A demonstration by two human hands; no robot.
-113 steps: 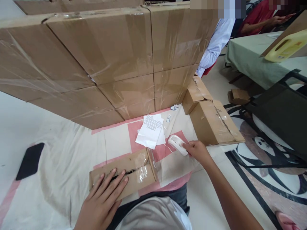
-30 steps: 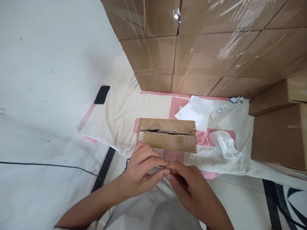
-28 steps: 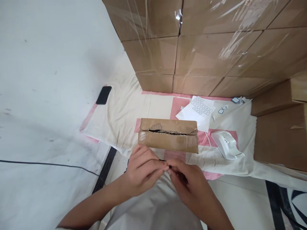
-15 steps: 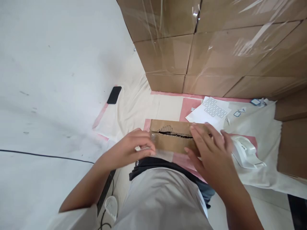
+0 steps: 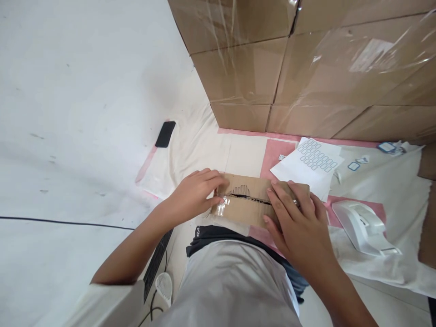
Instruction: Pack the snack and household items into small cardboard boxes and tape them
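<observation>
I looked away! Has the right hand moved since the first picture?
Yes. The right hand moved left: it was right of the printed paper, and now rests on the cardboard box, on the paper's near side.

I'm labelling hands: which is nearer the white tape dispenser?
Right. The right hand rests on the cardboard box, left of the tape dispenser; the left hand, farther, touches the box's left end.

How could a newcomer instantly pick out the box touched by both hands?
Start at the stack of cardboard boxes filling the upper right. Below it, on pink-patched cloth, lies a single box touched by the left hand and right hand. Unlike the stacked boxes, its top has a ragged slit beside exposed corrugation.
</observation>
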